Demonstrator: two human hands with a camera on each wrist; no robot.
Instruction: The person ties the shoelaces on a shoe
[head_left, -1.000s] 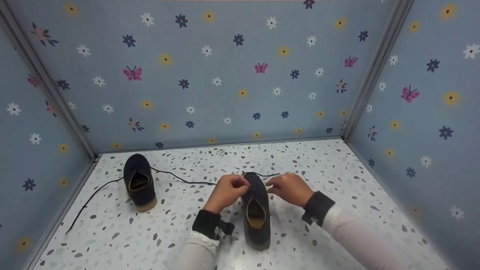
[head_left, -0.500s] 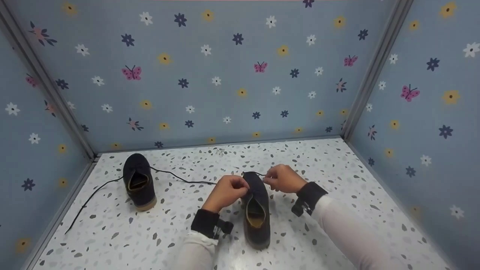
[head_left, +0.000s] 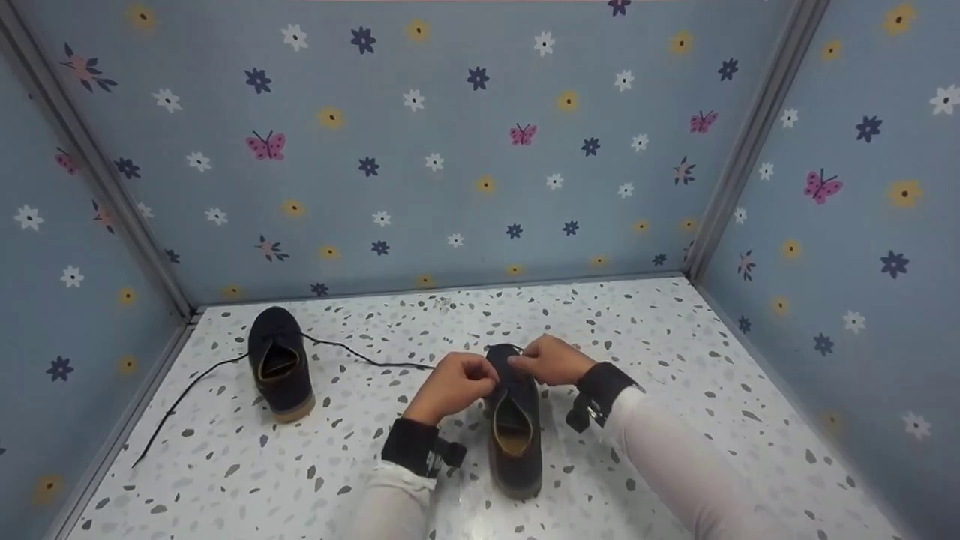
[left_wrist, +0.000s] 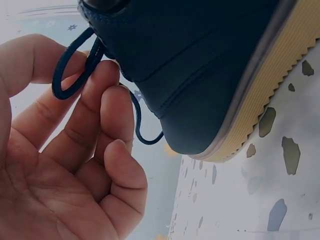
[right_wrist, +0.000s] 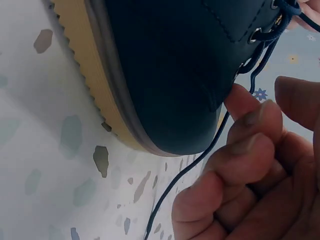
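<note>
A dark blue lace-up shoe [head_left: 517,469] with a tan sole stands toe-away on the speckled surface, between both hands. At its lacing, my left hand [head_left: 454,382] pinches a lace loop [left_wrist: 58,75] between thumb and fingers; the loop sticks up past the fingertips in the left wrist view. My right hand [head_left: 555,360] is over the toe end. In the right wrist view its index fingertip is right at the shoe's upper, below the eyelets, with the thumb apart. A loose lace end [right_wrist: 167,191] runs down beside those fingers, past the toe.
A matching dark shoe [head_left: 289,394] stands at the left, its untied laces [head_left: 352,352] spread out to both sides. Flower-patterned blue panels [head_left: 450,150] enclose the white speckled surface [head_left: 637,322] at the back and sides.
My right hand has moved left from beside the shoe to over its toe end, near the loose lace. My left hand keeps its pinch almost in place.
</note>
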